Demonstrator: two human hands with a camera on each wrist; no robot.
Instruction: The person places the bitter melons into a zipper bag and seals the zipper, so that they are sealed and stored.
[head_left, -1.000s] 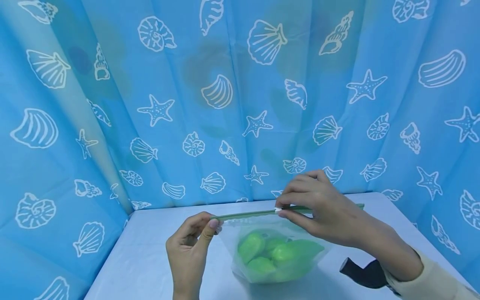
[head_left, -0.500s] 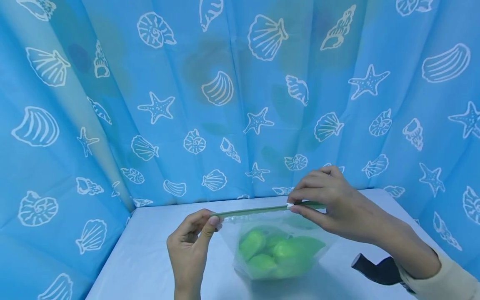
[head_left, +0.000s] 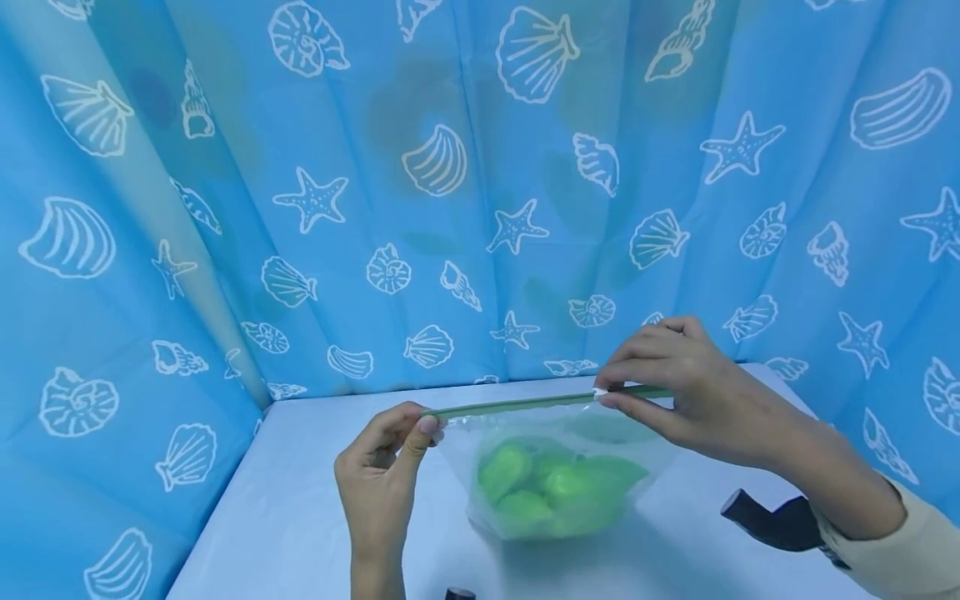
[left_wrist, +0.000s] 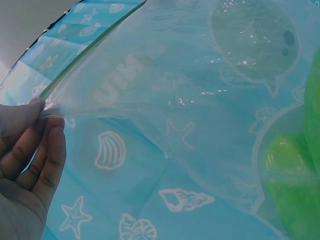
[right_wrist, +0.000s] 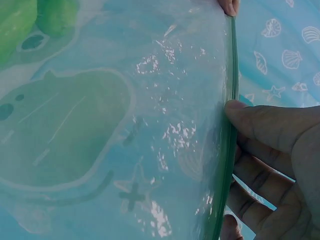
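A clear zip bag (head_left: 558,427) with several green fruits (head_left: 555,487) inside hangs between my two hands, its bottom at or just over the white table. My left hand (head_left: 382,467) pinches the top left corner, thumb in front; the left wrist view shows the same pinch at the end of the green zip strip (left_wrist: 87,55). Further along the strip, my right hand (head_left: 697,396) pinches a small white slider (head_left: 599,394) between thumb and fingers. In the right wrist view that thumb hides the slider, and a printed cartoon shape (right_wrist: 75,130) covers part of the bag.
A white table (head_left: 300,500) lies under the bag. Blue curtains (head_left: 337,275) with white shells and starfish surround it at the back and sides. A black curved piece (head_left: 780,525) sits by my right wrist, and a dark tip (head_left: 460,593) shows at the bottom edge.
My right hand has slid rightward along the green strip with the white slider. The left hand keeps its pinch on the corner. The whole view has shifted slightly.
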